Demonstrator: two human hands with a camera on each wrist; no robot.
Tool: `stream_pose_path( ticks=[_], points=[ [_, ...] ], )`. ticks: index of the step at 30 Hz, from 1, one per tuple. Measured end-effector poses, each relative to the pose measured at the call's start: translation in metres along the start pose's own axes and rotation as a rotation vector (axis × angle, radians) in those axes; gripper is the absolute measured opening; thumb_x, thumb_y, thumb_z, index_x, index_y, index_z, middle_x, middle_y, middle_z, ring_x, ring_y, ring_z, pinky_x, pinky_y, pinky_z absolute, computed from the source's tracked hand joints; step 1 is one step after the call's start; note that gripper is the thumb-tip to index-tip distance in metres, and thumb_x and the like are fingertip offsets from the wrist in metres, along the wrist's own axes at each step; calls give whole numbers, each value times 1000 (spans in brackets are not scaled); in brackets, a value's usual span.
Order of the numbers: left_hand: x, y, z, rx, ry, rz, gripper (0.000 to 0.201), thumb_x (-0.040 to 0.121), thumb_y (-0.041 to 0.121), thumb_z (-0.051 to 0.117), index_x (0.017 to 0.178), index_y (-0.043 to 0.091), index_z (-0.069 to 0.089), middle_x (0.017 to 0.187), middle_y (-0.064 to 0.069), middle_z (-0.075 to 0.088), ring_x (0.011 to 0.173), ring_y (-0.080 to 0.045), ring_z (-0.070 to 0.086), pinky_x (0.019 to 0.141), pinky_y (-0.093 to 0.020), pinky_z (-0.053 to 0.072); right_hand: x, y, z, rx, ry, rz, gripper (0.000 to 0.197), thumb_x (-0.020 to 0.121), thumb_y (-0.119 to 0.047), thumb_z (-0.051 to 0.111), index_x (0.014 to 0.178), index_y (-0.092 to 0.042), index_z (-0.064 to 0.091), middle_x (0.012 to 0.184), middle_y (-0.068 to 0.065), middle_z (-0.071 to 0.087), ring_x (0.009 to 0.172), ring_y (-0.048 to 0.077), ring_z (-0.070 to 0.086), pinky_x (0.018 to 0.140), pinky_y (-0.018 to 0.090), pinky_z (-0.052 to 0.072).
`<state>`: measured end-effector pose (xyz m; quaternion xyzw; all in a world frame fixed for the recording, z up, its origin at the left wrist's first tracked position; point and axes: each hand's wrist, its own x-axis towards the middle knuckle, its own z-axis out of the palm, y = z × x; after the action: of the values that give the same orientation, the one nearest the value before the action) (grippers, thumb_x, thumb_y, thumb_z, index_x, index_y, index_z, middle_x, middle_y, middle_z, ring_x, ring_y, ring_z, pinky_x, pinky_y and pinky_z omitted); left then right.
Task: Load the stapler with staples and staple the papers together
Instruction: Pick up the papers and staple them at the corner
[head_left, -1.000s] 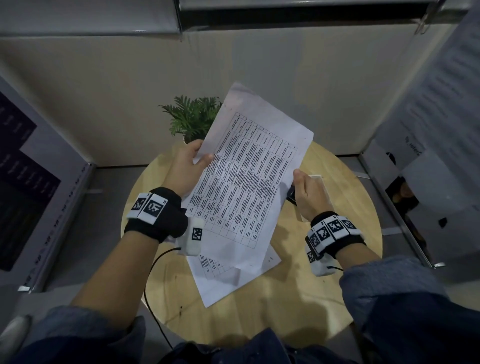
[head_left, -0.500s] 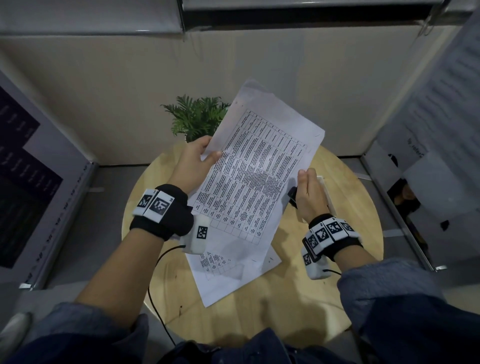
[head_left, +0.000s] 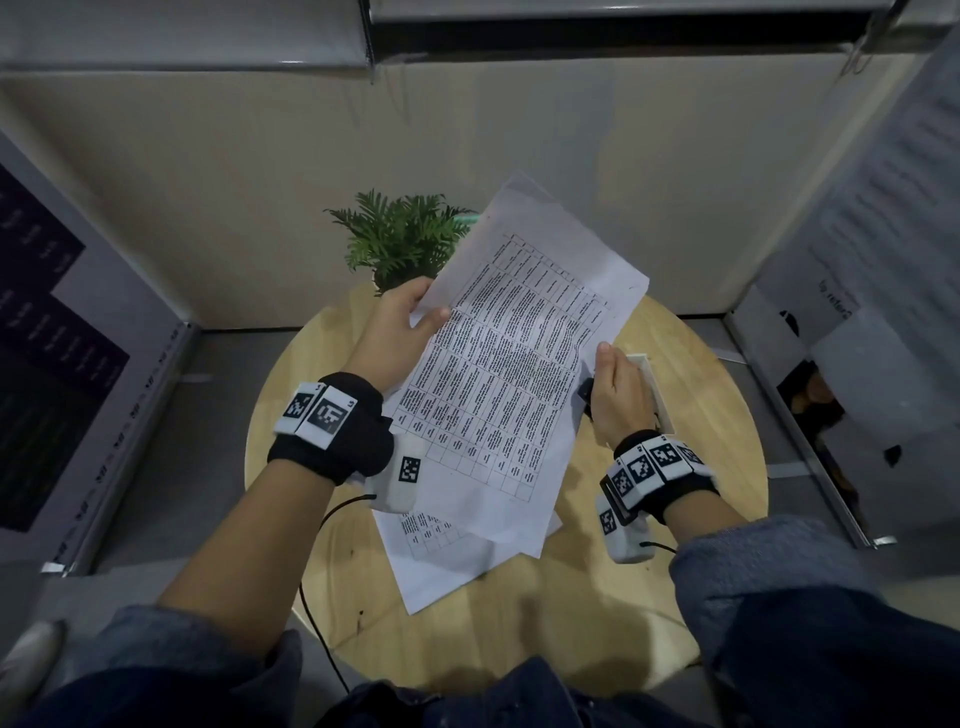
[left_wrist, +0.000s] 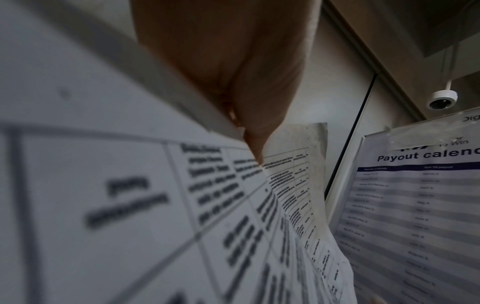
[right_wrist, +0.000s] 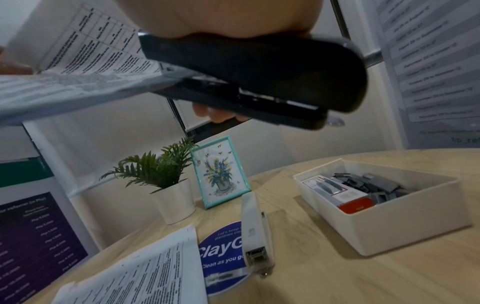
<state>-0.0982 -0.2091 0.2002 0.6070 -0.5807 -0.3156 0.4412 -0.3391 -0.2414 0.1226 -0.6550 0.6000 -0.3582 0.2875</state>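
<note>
My left hand (head_left: 402, 325) pinches the upper left edge of printed papers (head_left: 511, 374), held tilted above the round wooden table (head_left: 717, 426); its thumb (left_wrist: 255, 152) presses on the top sheet. My right hand (head_left: 621, 397) grips a black stapler (right_wrist: 259, 78) whose mouth is over the right edge of those papers (right_wrist: 78, 61). In the head view only a dark bit of the stapler (head_left: 586, 392) shows beside the sheet. More printed sheets (head_left: 441, 561) lie flat on the table underneath.
A white stapler (right_wrist: 257, 234) lies on a blue sticker (right_wrist: 223, 255). A white tray (right_wrist: 405, 222) holds loose staples and a staple box (right_wrist: 342, 193). A potted plant (head_left: 400, 241) and a framed picture (right_wrist: 221, 170) stand at the table's back. Posters line both sides.
The held papers have shifted slightly up and to the right with my left hand. My right hand with the stapler has stayed at the papers' right edge.
</note>
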Motion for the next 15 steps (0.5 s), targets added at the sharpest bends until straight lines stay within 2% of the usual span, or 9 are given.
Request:
stream_pose_path(
  ticks=[3, 5, 8, 11, 13, 15],
  points=[
    [0, -1, 1, 56, -13, 24, 18, 93, 14, 55, 109, 16, 61, 103, -2, 67, 101, -21, 62, 89, -33, 49, -1, 3, 3, -38, 24, 31, 44, 101, -34, 23, 62, -22, 40, 58, 1, 47, 60, 24, 50, 57, 31, 33],
    [-1, -2, 1, 73, -11, 15, 15, 92, 15, 55, 106, 17, 62, 99, -2, 67, 99, -22, 63, 88, -36, 49, -2, 4, 5, -67, 32, 20, 42, 101, -33, 22, 62, -29, 35, 55, -4, 43, 56, 22, 47, 58, 30, 33],
    [-4, -3, 1, 49, -2, -7, 15, 93, 16, 55, 106, 17, 61, 97, -1, 66, 97, -21, 63, 86, -36, 49, -1, 5, 5, -84, 9, -3, 40, 101, -35, 20, 80, -15, 49, 63, -1, 49, 65, 23, 51, 64, 30, 34],
    [-9, -1, 1, -12, 24, -38, 17, 93, 12, 54, 109, 17, 59, 94, 11, 63, 91, -5, 60, 87, -27, 48, -1, 1, 4, -36, -50, 41, 44, 100, -39, 22, 100, -6, 51, 80, 7, 54, 81, 28, 55, 71, 33, 36],
    [-13, -6, -2, -47, 55, -70, 20, 93, 11, 54, 113, 12, 58, 100, 6, 65, 97, -9, 61, 93, -33, 49, 1, 1, 3, 21, -70, 108, 48, 99, -43, 22, 107, -7, 52, 93, 10, 58, 96, 30, 56, 80, 35, 37],
    [-16, -12, -6, -94, 102, -104, 29, 93, 11, 54, 121, 8, 57, 115, -6, 66, 109, -19, 61, 99, -40, 47, 7, 4, 1, 111, -73, 247, 59, 97, -50, 20, 120, -7, 52, 118, 13, 58, 116, 29, 51, 94, 37, 35]
  ],
)
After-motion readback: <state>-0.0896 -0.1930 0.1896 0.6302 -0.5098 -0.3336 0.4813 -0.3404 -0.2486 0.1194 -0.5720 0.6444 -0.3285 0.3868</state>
